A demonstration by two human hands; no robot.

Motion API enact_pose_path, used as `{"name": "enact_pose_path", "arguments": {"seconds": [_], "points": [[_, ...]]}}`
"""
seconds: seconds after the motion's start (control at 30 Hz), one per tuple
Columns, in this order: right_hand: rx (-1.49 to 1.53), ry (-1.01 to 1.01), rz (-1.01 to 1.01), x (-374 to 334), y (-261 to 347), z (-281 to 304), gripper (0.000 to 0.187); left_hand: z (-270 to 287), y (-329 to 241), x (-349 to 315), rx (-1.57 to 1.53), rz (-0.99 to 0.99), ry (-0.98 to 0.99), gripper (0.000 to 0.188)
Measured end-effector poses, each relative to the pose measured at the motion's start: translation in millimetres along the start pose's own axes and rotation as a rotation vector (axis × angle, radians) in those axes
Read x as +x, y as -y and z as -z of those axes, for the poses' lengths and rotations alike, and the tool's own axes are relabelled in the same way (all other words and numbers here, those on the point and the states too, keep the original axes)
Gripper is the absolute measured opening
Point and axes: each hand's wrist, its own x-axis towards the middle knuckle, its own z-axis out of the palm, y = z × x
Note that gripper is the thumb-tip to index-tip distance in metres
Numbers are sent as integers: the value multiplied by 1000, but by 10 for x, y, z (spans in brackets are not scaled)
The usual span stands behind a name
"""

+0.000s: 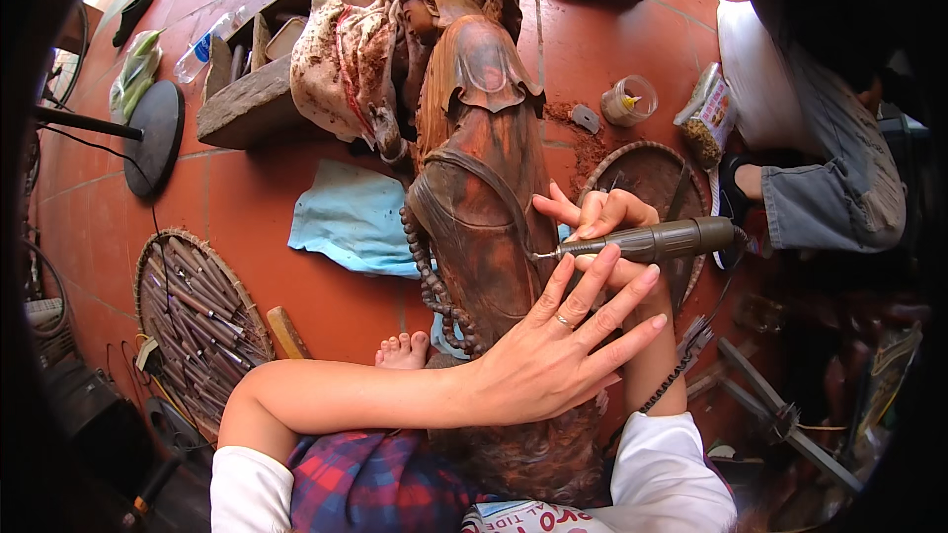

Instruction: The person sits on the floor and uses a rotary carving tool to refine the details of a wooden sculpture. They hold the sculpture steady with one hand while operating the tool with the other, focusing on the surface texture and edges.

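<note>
A carved wooden statue (464, 227) of a robed figure lies lengthwise in front of me, its far end beyond my hands and its near end between my arms. My right hand (614, 212) is closed around a dark green rotary tool (676, 239), whose thin metal bit points left and meets or nearly meets the statue's right side. Across the near end of the statue reaches my left hand (563, 341), fingers spread and a ring on one of them. Its fingertips are at the underside of the tool, close to my right hand; the palm faces down.
At left, a round basket (265, 331) holds many carving chisels. A blue cloth (346, 217) lies beside the statue, near a wooden box (247, 104) and a stained cloth bundle (346, 59). Rightward are a woven tray (632, 163), a plastic cup (629, 101) and another person's leg (829, 202).
</note>
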Motion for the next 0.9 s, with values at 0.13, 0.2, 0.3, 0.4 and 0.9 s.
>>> {"name": "enact_pose_path", "arguments": {"seconds": [0.13,0.2,0.3,0.4,0.9], "points": [[8,1,-32,11,4,-58,24,42,3,-11,22,20,-5,68],[27,38,-36,13,-73,-41,24,48,19,-66,19,17,15,68],[-23,100,-25,5,-20,54,24,34,-16,-33,-33,-9,27,67],[-15,131,-28,-3,10,149,26,-5,-19,11,-31,-24,36,67],[-58,67,-55,-21,67,70,28,-3,-50,14,-50,-15,50,65]]}}
